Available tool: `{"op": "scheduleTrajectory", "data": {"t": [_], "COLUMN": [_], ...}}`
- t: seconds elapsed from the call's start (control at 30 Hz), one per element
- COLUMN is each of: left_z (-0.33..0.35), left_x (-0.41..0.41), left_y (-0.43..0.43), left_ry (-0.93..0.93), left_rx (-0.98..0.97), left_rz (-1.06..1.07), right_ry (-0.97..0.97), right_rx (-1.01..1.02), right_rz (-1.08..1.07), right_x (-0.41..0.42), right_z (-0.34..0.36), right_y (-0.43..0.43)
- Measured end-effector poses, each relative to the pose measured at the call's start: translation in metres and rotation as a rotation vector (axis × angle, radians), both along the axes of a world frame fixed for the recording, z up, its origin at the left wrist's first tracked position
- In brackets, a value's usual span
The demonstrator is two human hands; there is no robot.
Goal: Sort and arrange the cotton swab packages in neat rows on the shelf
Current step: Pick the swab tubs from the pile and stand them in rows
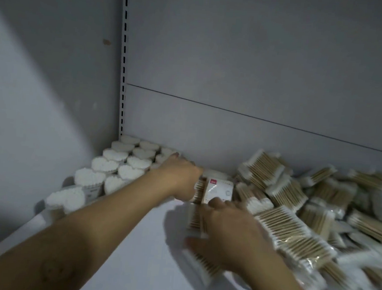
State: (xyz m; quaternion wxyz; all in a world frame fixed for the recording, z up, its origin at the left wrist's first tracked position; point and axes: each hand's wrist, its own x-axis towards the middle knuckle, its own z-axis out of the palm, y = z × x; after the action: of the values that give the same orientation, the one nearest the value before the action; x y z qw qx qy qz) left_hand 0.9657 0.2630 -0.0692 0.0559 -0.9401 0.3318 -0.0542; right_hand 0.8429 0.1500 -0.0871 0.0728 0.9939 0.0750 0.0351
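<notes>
Plastic-wrapped swab packs [280,222] look light, slippery, best held edgewise; right hand [229,230] clasps one, grip of left hand [182,178] unclear.

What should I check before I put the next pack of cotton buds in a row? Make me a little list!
1. Heart-shaped tubs stand in rows on the left: ok.
2. Bare space on the shelf for a new row: ok.
3. Pile of flat packs on the right is tidy: not ok, they lie jumbled and overlapping.
4. Right hand has a firm hold on the blurred pack under it: cannot tell.
5. Left hand holds the red-labelled pack beside it: cannot tell, the fingers are hidden.
</notes>
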Motion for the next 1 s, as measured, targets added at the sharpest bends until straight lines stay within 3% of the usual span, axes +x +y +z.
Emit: {"op": "scheduleTrajectory", "data": {"t": [0.2,0.4,0.53,0.7,0.87,1.0], "left_z": [-0.021,-0.016,-0.001,0.010,0.021,0.020], "left_x": [0.007,0.000,-0.014,-0.038,-0.077,-0.107], "left_y": [-0.035,-0.042,-0.032,-0.009,0.017,0.019], "left_ry": [0.161,-0.060,0.071,0.062,0.236,0.319], "left_rx": [-0.031,-0.067,-0.371,-0.724,-1.269,-1.409], "left_rz": [0.112,0.149,0.219,0.360,0.469,0.467], "right_ry": [-0.062,-0.149,-0.191,-0.175,-0.481,-0.535], "right_rx": [0.042,0.141,0.203,0.256,0.581,0.593], "right_rz": [0.013,0.032,0.045,0.131,0.316,0.381], "right_x": [0.007,0.007,0.003,-0.003,-0.015,-0.010], "right_z": [-0.019,-0.025,-0.030,-0.021,-0.002,0.013], "right_y": [-0.029,-0.036,-0.040,-0.045,-0.039,-0.025]}}
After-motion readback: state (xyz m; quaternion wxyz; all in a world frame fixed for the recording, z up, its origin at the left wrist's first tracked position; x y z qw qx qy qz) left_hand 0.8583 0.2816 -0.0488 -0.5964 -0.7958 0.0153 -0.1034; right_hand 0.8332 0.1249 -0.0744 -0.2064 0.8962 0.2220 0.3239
